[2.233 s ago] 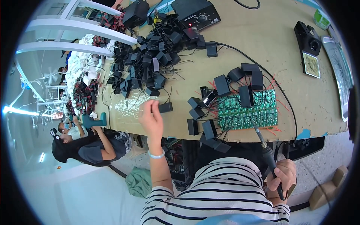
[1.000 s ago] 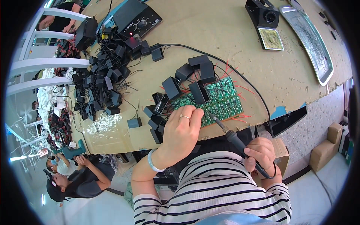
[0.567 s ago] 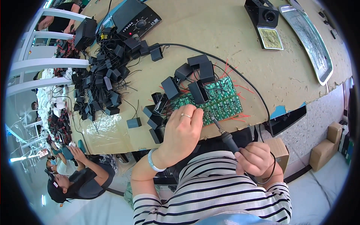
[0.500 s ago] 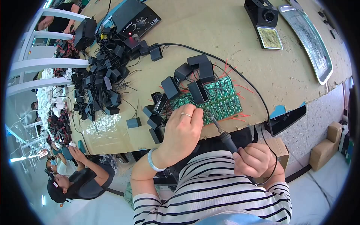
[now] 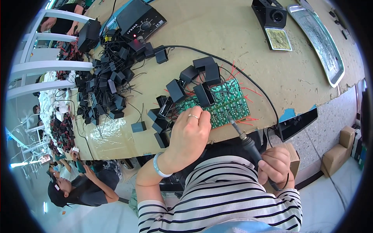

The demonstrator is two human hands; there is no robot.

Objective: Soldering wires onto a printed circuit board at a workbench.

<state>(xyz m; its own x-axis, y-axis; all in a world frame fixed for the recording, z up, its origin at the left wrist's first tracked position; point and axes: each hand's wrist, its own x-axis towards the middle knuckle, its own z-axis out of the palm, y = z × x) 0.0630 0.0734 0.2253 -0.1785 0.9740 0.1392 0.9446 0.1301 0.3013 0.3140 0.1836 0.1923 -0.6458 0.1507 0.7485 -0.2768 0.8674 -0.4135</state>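
Observation:
A green circuit board panel (image 5: 233,105) lies near the table's front edge, with red and black wires sticking out around it. My right hand (image 5: 275,166) grips a soldering iron (image 5: 250,146), its tip pointing at the panel's near right part. At the panel's near left edge, my left hand (image 5: 188,136) is closed in a pinch; whatever its fingertips hold is hidden. Several black plastic boxes (image 5: 176,90) with wires sit on and along the far and left sides of the panel.
A tangled heap of black boxes (image 5: 103,81) lies to the left, beside a soldering station (image 5: 140,21) whose cord arcs across the table. At the far right are an iron stand (image 5: 276,17) with a sponge (image 5: 279,39) and a metal tray (image 5: 322,46). Another person (image 5: 85,182) sits at left.
My right hand has drawn the soldering iron to the right, its tip moving away from my left fingertips. My left hand stays nearly in place.

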